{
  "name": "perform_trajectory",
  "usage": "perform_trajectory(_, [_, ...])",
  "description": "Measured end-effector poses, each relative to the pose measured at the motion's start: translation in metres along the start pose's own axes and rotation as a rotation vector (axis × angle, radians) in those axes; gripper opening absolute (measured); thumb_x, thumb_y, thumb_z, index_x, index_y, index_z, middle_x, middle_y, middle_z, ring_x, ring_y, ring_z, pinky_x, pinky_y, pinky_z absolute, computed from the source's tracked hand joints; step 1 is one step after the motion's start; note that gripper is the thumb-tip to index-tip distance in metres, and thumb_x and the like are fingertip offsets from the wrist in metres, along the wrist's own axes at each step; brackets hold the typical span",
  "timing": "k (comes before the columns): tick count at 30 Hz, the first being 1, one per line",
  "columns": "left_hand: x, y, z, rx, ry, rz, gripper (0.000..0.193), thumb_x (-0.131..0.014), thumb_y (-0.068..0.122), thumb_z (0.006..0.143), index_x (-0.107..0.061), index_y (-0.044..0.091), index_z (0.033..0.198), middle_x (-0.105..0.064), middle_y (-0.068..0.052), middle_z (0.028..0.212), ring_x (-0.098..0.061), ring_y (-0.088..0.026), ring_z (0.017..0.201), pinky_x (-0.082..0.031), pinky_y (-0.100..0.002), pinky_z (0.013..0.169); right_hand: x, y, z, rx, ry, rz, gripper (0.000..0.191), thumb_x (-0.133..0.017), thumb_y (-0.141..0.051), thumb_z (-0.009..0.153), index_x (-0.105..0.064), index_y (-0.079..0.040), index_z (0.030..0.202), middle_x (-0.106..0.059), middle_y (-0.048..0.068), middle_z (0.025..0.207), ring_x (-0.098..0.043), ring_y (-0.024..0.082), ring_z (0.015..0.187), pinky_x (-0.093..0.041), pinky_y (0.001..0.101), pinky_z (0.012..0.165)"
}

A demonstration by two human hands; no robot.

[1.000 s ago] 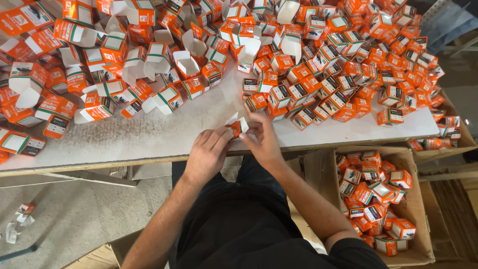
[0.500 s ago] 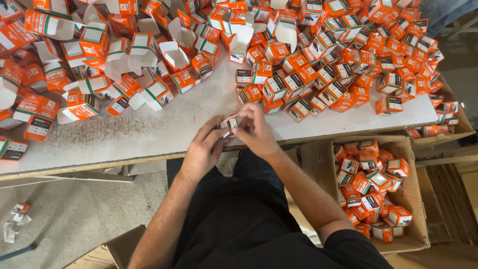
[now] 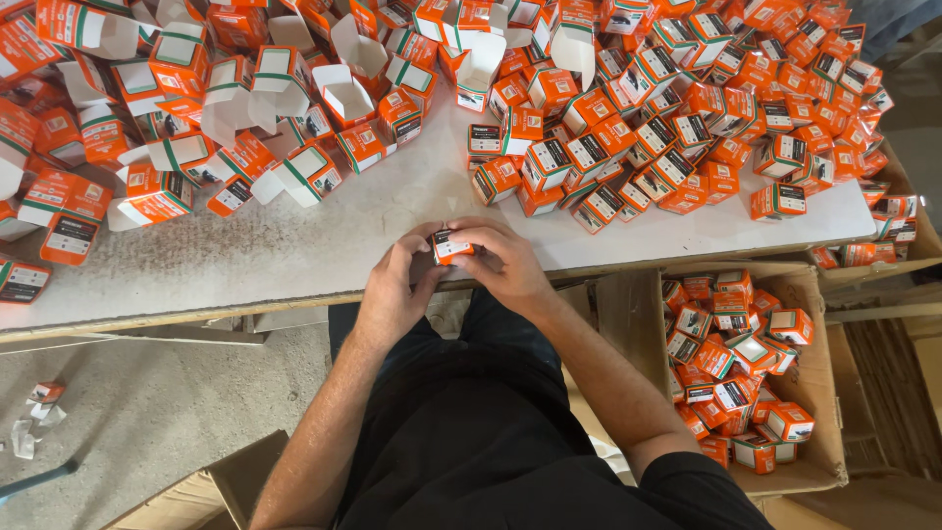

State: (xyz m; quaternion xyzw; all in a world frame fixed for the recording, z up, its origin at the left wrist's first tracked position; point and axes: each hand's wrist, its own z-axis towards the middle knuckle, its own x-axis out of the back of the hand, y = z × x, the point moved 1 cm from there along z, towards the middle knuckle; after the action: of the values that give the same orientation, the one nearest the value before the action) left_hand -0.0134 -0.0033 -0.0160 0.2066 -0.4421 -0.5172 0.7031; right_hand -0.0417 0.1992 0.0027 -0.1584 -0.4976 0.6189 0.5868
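Note:
Both my hands grip one small orange carton at the front edge of the white table. My left hand pinches its left side with the fingertips. My right hand wraps over its top and right side. The carton has a white and black label face turned up. What is inside it is hidden by my fingers.
Open orange and white cartons with raised flaps cover the table's left half. Closed cartons pile up on the right. A cardboard box at my right holds several closed cartons. Scraps lie on the grey floor, left.
My hands have stayed together on the carton, shifting slightly along the table's front edge while my fingers work around it. The view has drifted a little.

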Motion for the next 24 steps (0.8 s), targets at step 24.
perform_trajectory(24, [0.014, 0.043, 0.036, -0.321, -0.108, 0.276, 0.041, -0.076, 0.008, 0.081, -0.067, 0.006, 0.121, -0.054, -0.023, 0.138, -0.053, -0.043, 0.128, -0.050, -0.051, 0.103, 0.028, -0.003, -0.015, 0.334, 0.224, -0.935, 0.042, -0.081, -0.009, 0.077, -0.071, -0.013, 0.117, -0.059, 0.010, 0.116, -0.058, 0.035, 0.104, -0.047, 0.0512, 0.089])
